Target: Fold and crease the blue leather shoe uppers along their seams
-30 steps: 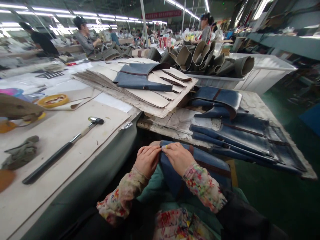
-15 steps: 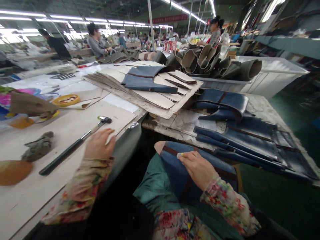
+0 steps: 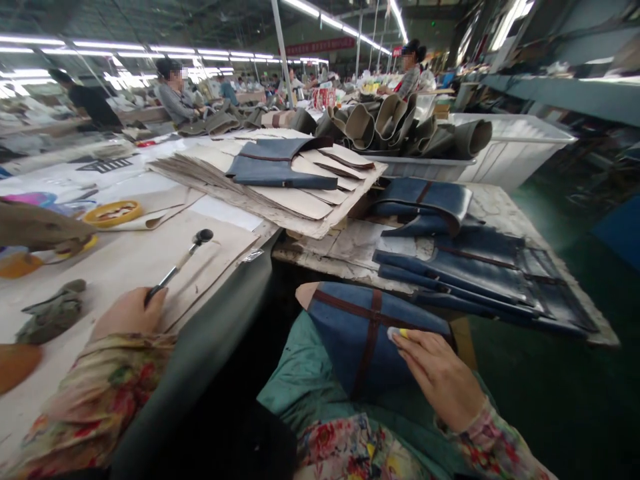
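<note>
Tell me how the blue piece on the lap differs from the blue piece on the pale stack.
The lap piece shows two crossing brown bands; the stack piece shows one. The lap piece bulges, with a pale tip; the stack piece lies flatter. The right hand is at the lap piece; no hand is at the stack piece. Both are blue.

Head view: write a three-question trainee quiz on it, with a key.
1. Which hand is on the hammer?
2. True or false: brown strips cross on the blue piece by the right hand.
3. Pick one: the big bin at the right is A) red, B) white, C) black.

Key: 1. The left hand. 2. True. 3. B.
</note>
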Action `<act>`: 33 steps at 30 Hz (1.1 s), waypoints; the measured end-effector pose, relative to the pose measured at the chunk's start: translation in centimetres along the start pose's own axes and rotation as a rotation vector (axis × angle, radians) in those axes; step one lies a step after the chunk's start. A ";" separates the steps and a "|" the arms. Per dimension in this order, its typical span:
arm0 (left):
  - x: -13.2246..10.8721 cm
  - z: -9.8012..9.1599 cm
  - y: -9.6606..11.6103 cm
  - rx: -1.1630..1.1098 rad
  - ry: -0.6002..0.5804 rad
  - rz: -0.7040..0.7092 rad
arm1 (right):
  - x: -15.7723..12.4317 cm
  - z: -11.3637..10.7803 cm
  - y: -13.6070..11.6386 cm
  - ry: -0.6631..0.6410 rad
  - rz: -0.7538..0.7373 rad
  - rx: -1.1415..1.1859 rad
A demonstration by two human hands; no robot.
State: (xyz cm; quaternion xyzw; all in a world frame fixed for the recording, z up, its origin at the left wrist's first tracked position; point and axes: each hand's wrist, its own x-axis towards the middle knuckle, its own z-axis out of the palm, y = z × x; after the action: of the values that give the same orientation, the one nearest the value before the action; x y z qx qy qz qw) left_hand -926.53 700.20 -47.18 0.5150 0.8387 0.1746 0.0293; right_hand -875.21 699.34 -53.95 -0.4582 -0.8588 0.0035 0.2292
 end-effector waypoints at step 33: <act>-13.1 8.2 18.2 -0.522 -0.772 0.455 | -1.9 -0.8 -0.7 0.067 0.145 -0.023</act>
State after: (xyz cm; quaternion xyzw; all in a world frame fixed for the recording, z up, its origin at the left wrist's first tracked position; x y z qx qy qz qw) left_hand -903.01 698.37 -50.73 0.6867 0.5621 0.1772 0.4256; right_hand -874.53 697.33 -53.81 -0.5215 -0.8153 -0.0054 0.2516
